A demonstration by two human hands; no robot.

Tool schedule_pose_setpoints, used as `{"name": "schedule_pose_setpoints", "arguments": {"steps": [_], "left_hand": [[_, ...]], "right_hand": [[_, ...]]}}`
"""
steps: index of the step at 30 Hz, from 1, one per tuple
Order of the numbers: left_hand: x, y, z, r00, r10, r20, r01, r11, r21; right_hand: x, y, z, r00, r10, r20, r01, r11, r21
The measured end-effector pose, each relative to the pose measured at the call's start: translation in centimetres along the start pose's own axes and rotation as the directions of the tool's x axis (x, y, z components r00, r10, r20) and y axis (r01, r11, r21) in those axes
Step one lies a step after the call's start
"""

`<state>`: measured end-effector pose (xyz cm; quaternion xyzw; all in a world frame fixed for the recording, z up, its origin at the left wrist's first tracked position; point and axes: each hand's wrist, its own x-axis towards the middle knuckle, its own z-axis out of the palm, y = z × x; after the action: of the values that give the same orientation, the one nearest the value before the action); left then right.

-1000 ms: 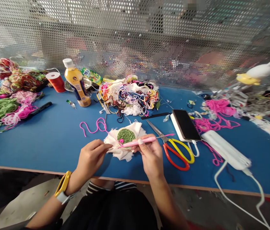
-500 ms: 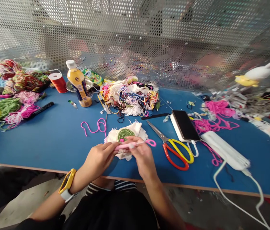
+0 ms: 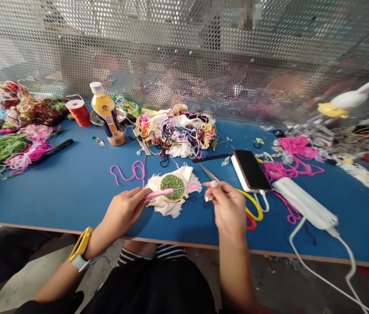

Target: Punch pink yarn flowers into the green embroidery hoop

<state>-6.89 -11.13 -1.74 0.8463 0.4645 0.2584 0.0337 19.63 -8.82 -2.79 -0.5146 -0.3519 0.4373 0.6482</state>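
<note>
No writing can be read: the label on the yellow bottle [image 3: 107, 114], well beyond the left hand, is too small to make out, and the phone [image 3: 252, 169] just beyond the right hand shows a dark screen. The left hand [image 3: 124, 213] is closed around a pink punch needle [image 3: 158, 193], whose tip lies across the embroidery hoop [image 3: 172, 187]. The hoop, filled with green stitching and wrapped in white cloth [image 3: 168, 206], rests on the blue table [image 3: 73, 192] between the two hands, just beyond the left fingertips. The right hand [image 3: 227, 207] has thumb and forefinger pinched together; whether they grip the thin pink thread [image 3: 192, 186] that loops off the hoop cannot be told. Scissors [image 3: 251, 209] with red and yellow handles lie under and beyond the right hand, partly hidden by it. A loose pink yarn strand [image 3: 128, 171] lies beyond the left hand. A tangled yarn heap [image 3: 178, 129] sits farther off, an orange spool [image 3: 78, 111] beside the bottle, and a white power strip [image 3: 305, 203] to the right of the right hand.
</note>
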Motion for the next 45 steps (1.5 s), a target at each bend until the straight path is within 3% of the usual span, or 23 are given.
{"name": "schedule_pose_setpoints", "arguments": {"steps": [4, 6, 7, 9, 11, 12, 15, 17, 19, 20, 22, 24, 29, 34, 39, 41, 43, 45], "left_hand": [[-0.7, -1.6, -1.0, 0.999, -0.037, 0.035, 0.040, 0.996, -0.085], [-1.1, -2.4, -1.4, 0.998, -0.058, 0.025, 0.060, 0.994, -0.093], [-1.2, -2.7, -1.5, 0.998, -0.068, 0.010, 0.069, 0.994, -0.088], [-1.3, -3.2, -1.8, 0.996, -0.085, -0.022, 0.083, 0.993, -0.079], [-1.3, -3.5, -1.8, 0.995, -0.094, -0.041, 0.091, 0.993, -0.070], [-1.2, -3.6, -1.8, 0.995, -0.093, -0.045, 0.090, 0.994, -0.064], [-0.9, -3.4, -1.6, 0.996, -0.068, -0.060, 0.065, 0.997, -0.046], [-0.7, -3.1, -1.3, 0.997, -0.035, -0.070, 0.032, 0.999, -0.035], [-0.6, -2.7, -0.9, 0.997, 0.005, -0.075, -0.006, 1.000, -0.019], [-0.6, -2.5, -0.8, 0.997, 0.022, -0.075, -0.022, 1.000, -0.009], [-0.6, -2.2, -0.6, 0.997, 0.043, -0.069, -0.042, 0.999, 0.012], [-0.6, -2.0, -0.6, 0.998, 0.045, -0.050, -0.044, 0.999, 0.027], [-0.6, -2.0, -1.0, 1.000, 0.024, -0.014, -0.023, 0.997, 0.072], [-0.5, -2.1, -1.3, 0.999, 0.043, -0.020, -0.040, 0.995, 0.096], [-0.8, -2.9, -1.3, 0.997, 0.063, -0.047, -0.054, 0.982, 0.183], [-1.0, -3.3, -1.3, 0.997, 0.057, -0.054, -0.046, 0.981, 0.191], [-1.0, -3.5, -1.4, 0.997, 0.059, -0.048, -0.049, 0.982, 0.181], [-0.9, -3.4, -1.5, 0.996, 0.074, -0.050, -0.064, 0.983, 0.171]], "right_hand": [[2.5, -1.8, -4.5, 0.989, -0.071, -0.127, 0.073, 0.997, 0.015], [3.7, -2.7, -6.9, 0.961, -0.140, -0.239, 0.149, 0.989, 0.021], [4.2, -3.0, -7.7, 0.920, -0.195, -0.339, 0.214, 0.977, 0.017], [4.8, -3.1, -8.3, 0.766, -0.361, -0.532, 0.397, 0.916, -0.051], [4.9, -2.6, -7.6, 0.643, -0.495, -0.585, 0.484, 0.854, -0.191], [4.8, -2.2, -6.8, 0.631, -0.547, -0.550, 0.480, 0.832, -0.277], [3.7, -0.7, -4.0, 0.801, -0.579, -0.153, 0.419, 0.724, -0.548], [2.2, -0.1, -1.9, 0.834, -0.551, 0.023, 0.461, 0.675, -0.576], [0.4, 0.1, 0.0, 0.915, -0.362, 0.178, 0.403, 0.814, -0.418], [-0.4, 0.1, 0.9, 0.939, -0.184, 0.289, 0.272, 0.914, -0.300], [-1.7, 0.2, 2.2, 0.908, 0.044, 0.418, 0.029, 0.985, -0.168], [-2.1, 0.4, 2.9, 0.920, 0.111, 0.377, -0.088, 0.993, -0.079], [-1.1, 0.7, 2.5, 0.964, 0.158, 0.215, -0.178, 0.981, 0.081], [-0.4, -0.3, 1.7, 0.911, 0.250, 0.329, -0.362, 0.867, 0.343], [0.1, -0.8, 0.3, 0.861, 0.297, 0.412, -0.467, 0.781, 0.413], [0.1, -0.6, -0.1, 0.883, 0.247, 0.399, -0.397, 0.846, 0.355], [-0.1, -0.4, -0.2, 0.944, 0.111, 0.310, -0.174, 0.968, 0.184], [-0.5, -0.2, 0.2, 0.956, -0.078, 0.284, 0.104, 0.992, -0.076]]}}
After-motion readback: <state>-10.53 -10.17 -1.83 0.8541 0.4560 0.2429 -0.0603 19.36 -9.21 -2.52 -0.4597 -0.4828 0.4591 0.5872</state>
